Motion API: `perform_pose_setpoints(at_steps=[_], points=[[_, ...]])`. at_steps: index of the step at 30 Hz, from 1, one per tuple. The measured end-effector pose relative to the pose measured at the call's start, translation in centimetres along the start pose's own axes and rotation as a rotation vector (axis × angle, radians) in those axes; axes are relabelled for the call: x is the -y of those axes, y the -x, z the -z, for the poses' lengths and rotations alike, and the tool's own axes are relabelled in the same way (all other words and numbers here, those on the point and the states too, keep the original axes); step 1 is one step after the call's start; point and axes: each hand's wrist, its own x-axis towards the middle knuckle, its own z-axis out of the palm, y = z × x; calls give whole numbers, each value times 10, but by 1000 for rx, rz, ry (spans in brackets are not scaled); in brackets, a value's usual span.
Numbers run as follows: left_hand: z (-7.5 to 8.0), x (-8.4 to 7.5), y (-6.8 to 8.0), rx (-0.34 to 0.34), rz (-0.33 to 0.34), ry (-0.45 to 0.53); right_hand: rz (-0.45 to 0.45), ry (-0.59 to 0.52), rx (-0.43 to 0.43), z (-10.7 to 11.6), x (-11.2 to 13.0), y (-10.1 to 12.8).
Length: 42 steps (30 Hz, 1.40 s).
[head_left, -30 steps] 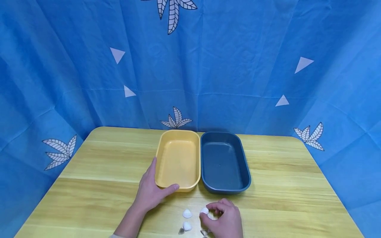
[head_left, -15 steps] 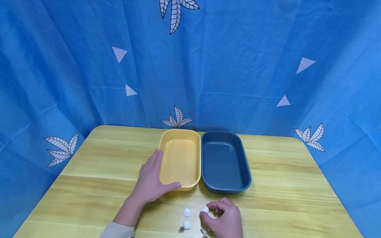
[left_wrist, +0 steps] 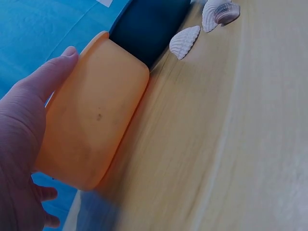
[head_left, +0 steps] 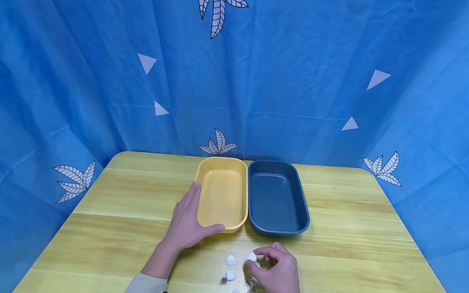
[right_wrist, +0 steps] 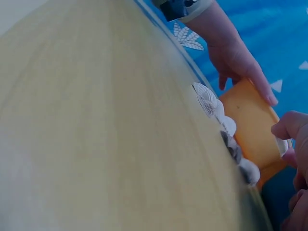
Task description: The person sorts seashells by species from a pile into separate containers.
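Note:
My left hand [head_left: 186, 226] rests against the near left corner of the yellow tray [head_left: 221, 195]. Its fingers lie straight along the tray's left side and the thumb lies along the near wall; the left wrist view shows the palm [left_wrist: 29, 120] flat on the tray's outside [left_wrist: 91, 130]. Near the table's front edge, my right hand [head_left: 253, 261] pinches a small white shell [head_left: 251, 256] between thumb and forefinger. The right wrist view shows that shell [right_wrist: 281, 146] at the fingertips. The dark blue tray [head_left: 275, 199] touches the yellow one on its right. No objects lie in either tray.
Several small shells lie loose on the wooden table [head_left: 348, 228] by my right hand: a white shell [head_left: 231, 259], another white one [head_left: 230, 275] and a dark one [head_left: 222, 280]. A blue patterned cloth [head_left: 293, 81] hangs behind and beside the table.
My left hand has slid a little farther along the yellow tray's left side. My right hand has kept the white shell pinched and has hardly moved.

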Motion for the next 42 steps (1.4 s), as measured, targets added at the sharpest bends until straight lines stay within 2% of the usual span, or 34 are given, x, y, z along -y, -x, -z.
perform_pose_setpoints(at_steps=[5,10,15,19,24,29,42], points=[[1,0,0,-2,1,21,135,-34,-4,3,11,-6],[0,0,0,1,10,47,184,-67,23,9,27,-17],[0,0,0,1,17,55,228,-83,40,13,33,-32],[0,0,0,-1,18,61,272,-87,10,16,43,-46],[0,0,0,-5,16,69,265,-72,-2,17,57,-64],[0,0,1,-5,28,80,209,-52,37,12,46,-80],[-3,0,0,-13,43,64,216,-49,89,-12,34,-111]])
